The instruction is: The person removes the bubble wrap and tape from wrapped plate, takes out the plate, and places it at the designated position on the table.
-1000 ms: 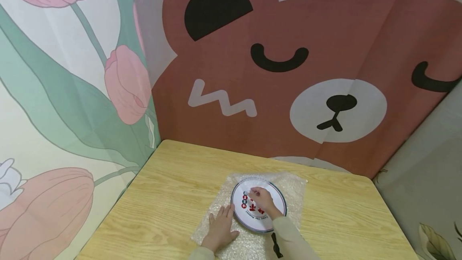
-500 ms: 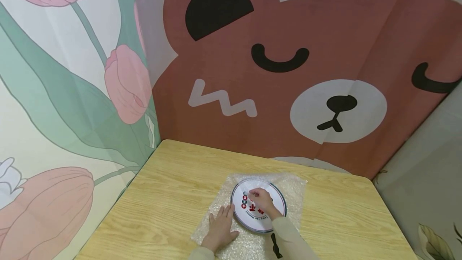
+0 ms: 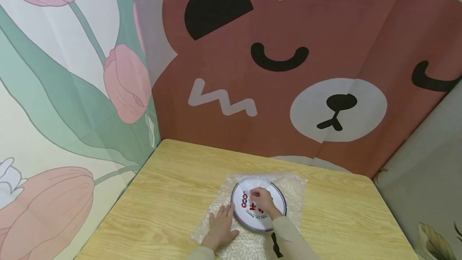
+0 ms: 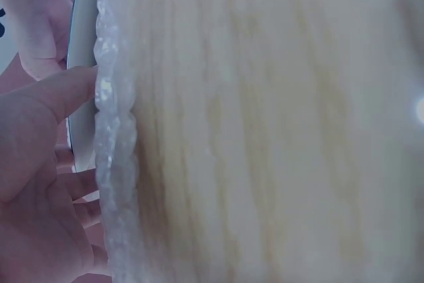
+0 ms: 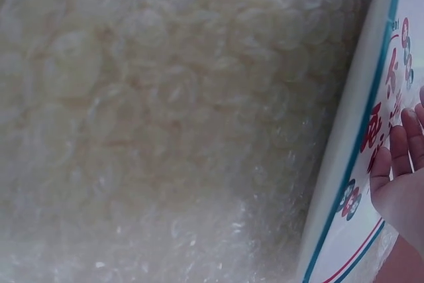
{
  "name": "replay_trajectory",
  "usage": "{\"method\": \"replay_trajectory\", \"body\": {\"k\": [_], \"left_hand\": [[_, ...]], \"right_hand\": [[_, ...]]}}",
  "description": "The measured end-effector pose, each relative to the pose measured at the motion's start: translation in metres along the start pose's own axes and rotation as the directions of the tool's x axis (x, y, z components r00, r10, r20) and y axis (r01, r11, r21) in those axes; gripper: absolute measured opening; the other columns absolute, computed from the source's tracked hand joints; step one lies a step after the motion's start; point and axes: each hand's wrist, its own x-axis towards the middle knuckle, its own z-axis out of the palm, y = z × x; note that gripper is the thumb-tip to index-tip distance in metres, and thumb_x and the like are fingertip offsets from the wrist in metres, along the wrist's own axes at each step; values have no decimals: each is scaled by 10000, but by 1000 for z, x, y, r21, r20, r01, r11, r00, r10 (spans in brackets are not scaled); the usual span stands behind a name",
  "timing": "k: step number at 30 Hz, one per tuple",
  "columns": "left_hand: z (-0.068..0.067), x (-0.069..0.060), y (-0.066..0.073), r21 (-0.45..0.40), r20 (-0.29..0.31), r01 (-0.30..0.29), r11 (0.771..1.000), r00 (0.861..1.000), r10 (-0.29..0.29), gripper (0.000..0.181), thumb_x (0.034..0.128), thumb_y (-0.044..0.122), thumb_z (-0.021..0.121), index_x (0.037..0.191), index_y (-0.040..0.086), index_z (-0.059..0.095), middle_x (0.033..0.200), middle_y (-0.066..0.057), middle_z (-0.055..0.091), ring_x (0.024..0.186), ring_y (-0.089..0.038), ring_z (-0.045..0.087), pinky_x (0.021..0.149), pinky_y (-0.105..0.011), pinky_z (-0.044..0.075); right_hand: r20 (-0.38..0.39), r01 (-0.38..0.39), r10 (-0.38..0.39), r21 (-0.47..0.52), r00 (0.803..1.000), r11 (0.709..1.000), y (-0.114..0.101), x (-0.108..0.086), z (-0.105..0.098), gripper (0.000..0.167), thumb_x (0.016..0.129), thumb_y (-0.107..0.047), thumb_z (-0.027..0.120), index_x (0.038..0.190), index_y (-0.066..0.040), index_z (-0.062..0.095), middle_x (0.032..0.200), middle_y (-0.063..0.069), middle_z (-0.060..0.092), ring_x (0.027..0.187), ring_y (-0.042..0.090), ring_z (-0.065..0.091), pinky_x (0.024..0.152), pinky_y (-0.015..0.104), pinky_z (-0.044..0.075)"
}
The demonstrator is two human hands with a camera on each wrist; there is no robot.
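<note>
In the head view a round white plate [image 3: 245, 220] with a dark rim and red and dark print lies on bubble wrap [image 3: 294, 183]. My left hand [image 3: 220, 230] rests on the wrap with spread fingers, its fingertips at the plate's left edge. Above the printed face is my right hand [image 3: 263, 200], fingers curled; I see nothing held. The right wrist view shows that hand's bent fingers [image 5: 401, 154] at the plate [image 5: 351, 230], thumb hidden. In the left wrist view, the left hand [image 4: 40, 164] is beside the wrap's edge [image 4: 112, 111] and the plate's side [image 4: 81, 38].
A wooden table [image 3: 173, 179] carries the wrap. Behind it hangs a cloth with a large brown bear [image 3: 223, 131]; a tulip-patterned cloth [image 3: 72, 131] hangs on the left. A small black shape [image 3: 276, 245] shows beside the right sleeve [image 3: 292, 238].
</note>
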Motion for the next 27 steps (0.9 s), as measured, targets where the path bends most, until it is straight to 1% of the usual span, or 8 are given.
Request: {"method": "replay_trajectory", "body": {"k": [4,10,16,20,22,27], "left_hand": [[-1,-1,0,2,2,-3,1000,1000,3,822,708,364,705,1348,2,337,1328,-178,398,1221,-384,330,884,-666,240],[-2,-1,1,7,2,-8,1000,1000,8,821,706,363,707,1344,-1,341,1328,-180,396,1221,-382,332,881,-666,245],[0,-1,0,6,5,-5,1000,1000,5,823,703,362,709,1344,-2,342,1327,-182,397,1221,-384,330,880,-668,242],[1,-1,0,2,0,-4,1000,1000,4,823,702,357,710,1343,-2,341,1325,-185,399,1220,-386,330,882,-669,237],[0,-1,0,0,-3,-5,1000,1000,5,821,702,355,710,1343,-3,341,1323,-186,400,1219,-387,331,882,-670,235],[-1,-2,1,-8,-1,-7,1000,1000,7,819,702,352,710,1341,-5,342,1320,-189,402,1217,-388,331,885,-670,232]], "right_hand": [[0,-19,19,8,1000,1000,-2,0,-1,173,796,-64,653,950,14,658,888,87,628,819,211,575,733,352,482],[-5,-36,36,24,999,999,1,0,0,170,797,-63,651,951,8,661,873,72,628,782,170,559,694,318,482],[-18,-31,32,49,999,998,3,-1,2,151,796,-66,652,928,4,666,849,68,636,773,176,571,689,316,486],[-21,-14,15,61,1000,998,2,-2,1,133,797,-68,651,907,4,666,825,63,633,757,179,572,679,317,487],[-20,-6,7,53,1000,999,2,-2,1,124,790,-59,655,897,3,666,805,51,628,739,168,567,667,309,485],[-4,-21,21,18,1000,1000,2,-1,2,131,754,-20,678,885,-14,667,749,4,604,688,125,537,634,283,476]]}}
